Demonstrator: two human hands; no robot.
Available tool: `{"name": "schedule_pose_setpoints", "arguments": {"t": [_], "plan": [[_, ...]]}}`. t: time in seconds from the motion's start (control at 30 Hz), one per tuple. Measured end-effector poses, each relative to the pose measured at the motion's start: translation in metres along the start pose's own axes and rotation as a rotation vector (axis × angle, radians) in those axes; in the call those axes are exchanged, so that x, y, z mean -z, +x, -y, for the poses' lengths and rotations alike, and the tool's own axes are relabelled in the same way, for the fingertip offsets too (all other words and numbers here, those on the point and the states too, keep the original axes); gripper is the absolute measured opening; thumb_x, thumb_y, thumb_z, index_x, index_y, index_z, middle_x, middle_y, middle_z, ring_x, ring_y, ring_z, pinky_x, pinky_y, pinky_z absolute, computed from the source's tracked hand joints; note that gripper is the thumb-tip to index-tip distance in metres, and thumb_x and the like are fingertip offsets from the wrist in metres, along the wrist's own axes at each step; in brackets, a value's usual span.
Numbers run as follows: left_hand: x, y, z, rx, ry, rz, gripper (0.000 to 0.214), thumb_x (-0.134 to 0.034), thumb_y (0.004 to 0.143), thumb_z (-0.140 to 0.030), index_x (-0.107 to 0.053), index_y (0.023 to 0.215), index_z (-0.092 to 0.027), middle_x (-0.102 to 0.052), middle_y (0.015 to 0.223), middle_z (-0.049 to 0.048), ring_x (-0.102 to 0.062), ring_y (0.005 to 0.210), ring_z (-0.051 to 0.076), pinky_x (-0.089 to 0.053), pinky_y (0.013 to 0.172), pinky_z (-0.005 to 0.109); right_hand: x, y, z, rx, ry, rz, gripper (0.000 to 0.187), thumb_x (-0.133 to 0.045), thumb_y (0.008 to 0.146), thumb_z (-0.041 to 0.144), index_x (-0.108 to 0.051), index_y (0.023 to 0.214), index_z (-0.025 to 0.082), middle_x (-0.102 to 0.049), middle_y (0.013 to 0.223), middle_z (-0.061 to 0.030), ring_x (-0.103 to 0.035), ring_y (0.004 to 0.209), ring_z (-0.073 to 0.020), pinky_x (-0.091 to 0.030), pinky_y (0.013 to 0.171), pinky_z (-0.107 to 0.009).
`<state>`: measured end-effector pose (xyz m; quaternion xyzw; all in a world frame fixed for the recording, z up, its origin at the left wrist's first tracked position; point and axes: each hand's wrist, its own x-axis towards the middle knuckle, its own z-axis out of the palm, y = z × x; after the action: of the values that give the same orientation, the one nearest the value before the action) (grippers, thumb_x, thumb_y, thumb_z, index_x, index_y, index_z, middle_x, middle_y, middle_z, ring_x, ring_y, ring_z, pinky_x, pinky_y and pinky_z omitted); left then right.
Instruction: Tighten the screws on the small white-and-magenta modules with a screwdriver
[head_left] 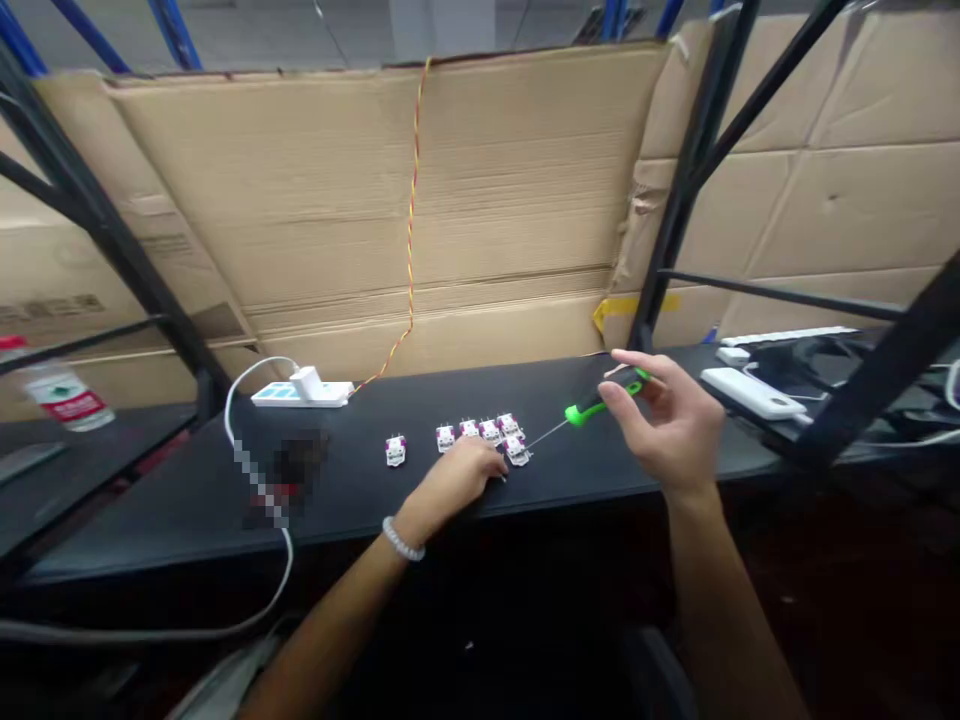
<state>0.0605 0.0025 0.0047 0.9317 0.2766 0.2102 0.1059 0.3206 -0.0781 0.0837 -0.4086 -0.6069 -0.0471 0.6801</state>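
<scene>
Backdrop: a sheet of corrugated cardboard (pixel 360 190), creased and tan, stands behind a black tabletop (pixel 180 500), with black metal frame bars (pixel 112 220) crossing in front of it. Item one: my right hand (pixel 660 420), raised off the tabletop, thumb and fingers closed around a screwdriver (pixel 604 397). Its handle is moulded, glossy green and black, and its thin steel shaft (pixel 547 435) slants down and away from my palm, the tip ending at or just beside the nearest module. Item two: my left hand (pixel 457 480), low on the tabletop, a white beaded bracelet (pixel 403 540) at the wrist. Its fingers curl down at the edge of a tight cluster of small white-and-magenta modules (pixel 487 435); whether they grip one, I cannot tell. One lone module (pixel 395 451) sits apart, left of my left hand. Further left and beyond lies a white power strip (pixel 300 395) with a white plug (pixel 306 382), its white cable (pixel 229 420) looping toward me. A twisted red-and-yellow wire (pixel 411 220) climbs the cardboard from the strip. Beyond my right hand lies a flat white power bank (pixel 750 392).
</scene>
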Motion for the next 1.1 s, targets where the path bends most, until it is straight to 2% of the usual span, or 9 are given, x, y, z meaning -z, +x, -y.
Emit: {"name": "schedule_pose_setpoints", "arguments": {"t": [0.13, 0.23, 0.33, 0.43, 0.5, 0.6, 0.73, 0.9, 1.1], "plan": [[0.003, -0.004, -0.003, 0.009, 0.011, 0.014, 0.031, -0.055, 0.095, -0.003, -0.082, 0.093, -0.018, -0.081, 0.096, 0.0078, -0.075, 0.095, 0.022, -0.058, 0.099, 0.035, 0.0, -0.001, 0.001, -0.026, 0.029, 0.015, 0.033, -0.077, 0.093, 0.037, -0.075, 0.123, 0.024, -0.074, 0.102, -0.0061, -0.073, 0.089, -0.0224, -0.063, 0.084, -0.037], [0.004, -0.008, -0.008, 0.07, 0.014, 0.02, 0.027, -0.056, 0.098, -0.007, -0.08, 0.094, -0.017, -0.079, 0.097, 0.0082, -0.074, 0.096, 0.023, -0.058, 0.095, 0.033, 0.002, 0.0, 0.004, -0.102, 0.148, 0.079, 0.034, -0.062, 0.103, 0.04, -0.067, 0.133, 0.026, -0.069, 0.103, -0.0047, -0.075, 0.09, -0.0215, -0.063, 0.085, -0.037], [0.003, -0.013, -0.014, 0.116, 0.028, 0.006, 0.025, -0.056, 0.1, -0.008, -0.079, 0.096, -0.017, -0.078, 0.099, 0.0088, -0.074, 0.097, 0.024, -0.058, 0.096, 0.035, 0.003, -0.001, 0.011, -0.216, 0.242, 0.198, 0.029, -0.047, 0.108, 0.04, -0.06, 0.131, 0.027, -0.06, 0.096, -0.0005, -0.071, 0.076, -0.0163, -0.059, 0.07, -0.03], [0.001, -0.018, -0.018, 0.139, 0.03, -0.005, 0.023, -0.056, 0.101, -0.009, -0.077, 0.098, -0.018, -0.078, 0.102, 0.0084, -0.073, 0.099, 0.024, -0.057, 0.097, 0.037, -0.006, -0.008, 0.021, -0.293, 0.076, 0.483, 0.023, -0.042, 0.109, 0.037, -0.06, 0.113, 0.024, -0.059, 0.083, 0.0015, -0.06, 0.064, -0.0143, -0.049, 0.061, -0.027], [-0.001, -0.022, -0.021, 0.147, 0.041, -0.019, 0.021, -0.056, 0.101, -0.009, -0.074, 0.097, -0.018, -0.077, 0.101, 0.0083, -0.072, 0.099, 0.024, -0.056, 0.097, 0.037, -0.019, -0.019, 0.026, -0.236, -0.101, 0.735, 0.016, -0.054, 0.104, 0.035, -0.063, 0.101, 0.023, -0.068, 0.09, -0.0023, -0.065, 0.078, -0.0181, -0.05, 0.074, -0.03], [-0.003, -0.025, -0.023, 0.176, 0.058, -0.045, 0.018, -0.055, 0.101, -0.009, -0.069, 0.096, -0.018, -0.076, 0.099, 0.0082, -0.071, 0.098, 0.025, -0.055, 0.093, 0.038, -0.044, -0.039, 0.03, -0.21, -0.316, 1.022, 0.004, -0.066, 0.096, 0.024, -0.066, 0.098, 0.021, -0.075, 0.1, -0.0074, -0.07, 0.093, -0.0244, -0.048, 0.082, -0.033], [-0.004, -0.027, -0.026, 0.234, 0.044, -0.074, 0.013, -0.055, 0.099, -0.007, -0.059, 0.099, -0.019, -0.072, 0.094, 0.0054, -0.069, 0.09, 0.024, -0.053, 0.083, 0.034, -0.065, -0.055, 0.027, -0.301, -0.568, 1.115, 0.017, -0.058, 0.102, 0.031, -0.07, 0.107, 0.021, -0.077, 0.106, -0.0127, -0.075, 0.101, -0.0312, -0.046, 0.081, -0.035], [-0.007, -0.027, -0.029, 0.267, 0.028, -0.098, 0.017, -0.052, 0.098, -0.004, -0.052, 0.098, -0.021, -0.067, 0.09, 0.0032, -0.066, 0.084, 0.022, -0.049, 0.077, 0.032, -0.071, -0.06, 0.026, -0.294, -0.605, 1.17, 0.018, -0.061, 0.101, 0.03, -0.072, 0.109, 0.019, -0.077, 0.112, -0.0159, -0.075, 0.107, -0.0335, -0.047, 0.081, -0.035], [-0.015, -0.028, -0.027, 0.282, 0.05, -0.177, 0.017, -0.051, 0.1, -0.004, -0.055, 0.1, -0.021, -0.067, 0.09, 0.0037, -0.066, 0.084, 0.023, -0.05, 0.076, 0.032, -0.077, -0.067, 0.018, -0.263, -0.605, 1.157, 0.018, -0.055, 0.101, 0.021, -0.072, 0.103, 0.016, -0.078, 0.107, -0.0186, -0.076, 0.102, -0.0332, -0.044, 0.077, -0.034]]}}
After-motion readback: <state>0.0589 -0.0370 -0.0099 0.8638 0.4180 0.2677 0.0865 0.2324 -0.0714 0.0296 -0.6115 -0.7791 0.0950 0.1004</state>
